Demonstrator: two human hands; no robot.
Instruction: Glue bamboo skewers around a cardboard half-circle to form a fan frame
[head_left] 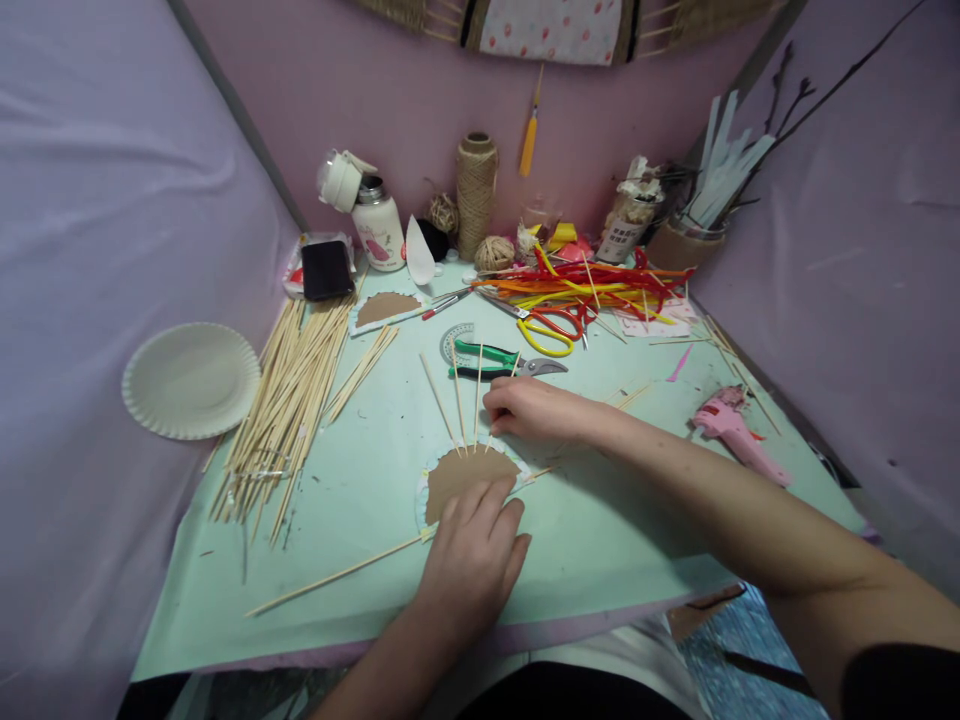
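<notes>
A half-round piece of brown cardboard with a pale wavy rim lies on the table before me. My left hand rests on its lower part, fingers stretched out and holding nothing. Several thin bamboo sticks fan out from its curved edge. At the rightmost of these sticks, my right hand has its fingertips pinched together; they partly cover the stick. A longer stick runs along the straight edge and passes beneath my left hand. Green-handled pruning shears and a clear protractor lie just beyond the fan.
Left are a paper plate, a heap of bamboo sticks and a phone. Another half-round piece lies behind. Scissors, colourful pipe cleaners, a bottle and twine line the back. A pink glue gun lies right.
</notes>
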